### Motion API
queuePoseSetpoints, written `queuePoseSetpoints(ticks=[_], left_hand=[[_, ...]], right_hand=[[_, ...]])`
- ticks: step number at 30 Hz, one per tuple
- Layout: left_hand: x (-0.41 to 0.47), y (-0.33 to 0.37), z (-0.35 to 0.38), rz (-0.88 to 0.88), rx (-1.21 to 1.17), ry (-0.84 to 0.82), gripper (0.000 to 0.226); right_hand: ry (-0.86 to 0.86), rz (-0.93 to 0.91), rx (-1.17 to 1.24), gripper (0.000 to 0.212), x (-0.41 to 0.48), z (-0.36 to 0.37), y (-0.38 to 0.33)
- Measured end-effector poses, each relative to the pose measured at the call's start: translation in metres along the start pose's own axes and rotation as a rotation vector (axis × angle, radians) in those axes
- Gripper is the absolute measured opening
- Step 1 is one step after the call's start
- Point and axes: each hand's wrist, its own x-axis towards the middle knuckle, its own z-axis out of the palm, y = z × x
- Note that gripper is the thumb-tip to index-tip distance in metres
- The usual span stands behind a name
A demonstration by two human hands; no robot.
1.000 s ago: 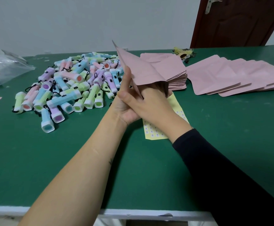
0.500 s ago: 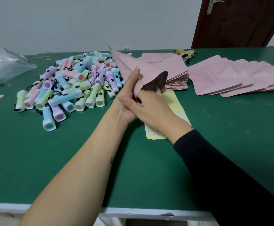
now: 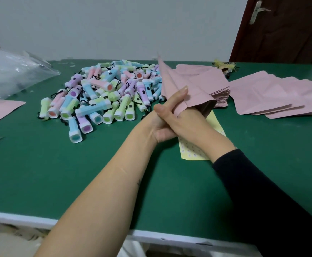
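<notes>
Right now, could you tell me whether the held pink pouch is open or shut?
Open: the pink pouch gapes at its mouth, showing a dark inside.

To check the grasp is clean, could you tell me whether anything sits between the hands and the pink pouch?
Nothing visible does: the right hand grips the pink pouch directly, the left hand beneath it. The torch pile lies apart to the left.

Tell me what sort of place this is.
Probably a small packing workroom: a heap of toy torches, stacked pouches and a sticker sheet on a table, with left hand and right hand holding one pouch.
</notes>
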Motion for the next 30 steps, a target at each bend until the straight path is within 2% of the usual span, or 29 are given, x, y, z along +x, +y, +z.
queuePoseSetpoints(ticks=[2, 3, 5, 10, 11, 12, 14, 15, 18, 23, 26, 30], left_hand=[[-0.001, 0.002, -0.002, 0.036, -0.014, 0.074, 0.023], [-0.002, 0.004, -0.003, 0.076, -0.032, 0.106, 0.022], [-0.004, 0.012, -0.007, 0.157, -0.056, 0.164, 0.029], [-0.018, 0.039, -0.026, 0.366, -0.221, 0.327, 0.023], [-0.022, 0.045, -0.034, 0.399, -0.288, 0.367, 0.022], [-0.027, 0.050, -0.040, 0.422, -0.361, 0.373, 0.033], [-0.038, 0.058, -0.051, 0.461, -0.455, 0.366, 0.066], [-0.041, 0.061, -0.055, 0.480, -0.473, 0.353, 0.071], [-0.048, 0.065, -0.060, 0.498, -0.539, 0.264, 0.072], [-0.047, 0.064, -0.059, 0.514, -0.574, 0.098, 0.072], [-0.047, 0.064, -0.057, 0.521, -0.597, 0.033, 0.072], [-0.046, 0.063, -0.050, 0.508, -0.609, -0.020, 0.081]], right_hand=[[-0.051, -0.054, -0.046, 0.066, -0.002, -0.003, -0.003], [-0.049, -0.089, -0.068, 0.063, -0.003, -0.003, -0.004], [-0.025, -0.176, -0.077, 0.060, -0.004, -0.001, -0.006], [-0.096, -0.363, -0.021, 0.061, -0.016, 0.008, -0.017], [-0.065, -0.379, -0.012, 0.052, -0.017, 0.010, -0.017], [-0.015, -0.390, -0.026, 0.040, -0.015, 0.013, -0.017], [0.029, -0.348, -0.111, 0.026, -0.007, 0.016, -0.017], [-0.002, -0.309, -0.162, 0.025, 0.000, 0.018, -0.017], [-0.132, -0.285, -0.317, 0.030, 0.021, 0.033, -0.022], [-0.221, -0.232, -0.615, 0.047, 0.043, 0.071, -0.042], [-0.208, -0.150, -0.720, 0.052, 0.048, 0.081, -0.045], [-0.120, -0.125, -0.707, 0.041, 0.044, 0.073, -0.034]])
